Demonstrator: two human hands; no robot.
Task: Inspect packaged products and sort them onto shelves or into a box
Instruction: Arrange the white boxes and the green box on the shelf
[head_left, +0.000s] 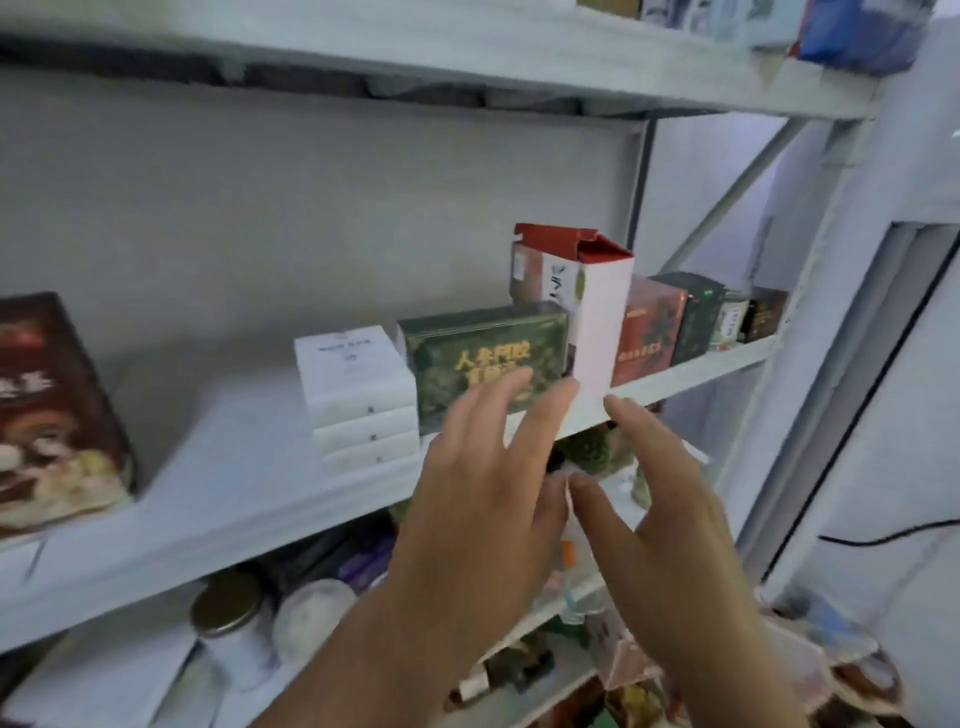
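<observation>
Shelf (218, 467) holds the tall white box (600, 332) with its red top upright, a green box (483, 364) just left of it, a red box (649, 332) just right. Left hand (483, 499) and right hand (665, 499) hover near the white box's base, fingers straight and spread, holding nothing.

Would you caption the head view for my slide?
Open left hand and right hand near a red-topped white carton on the shelf.

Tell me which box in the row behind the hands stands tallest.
The narrow white cardboard box with the red top, between the dark green box with gold characters and the red-brown box; it rises well above both neighbours.
</observation>
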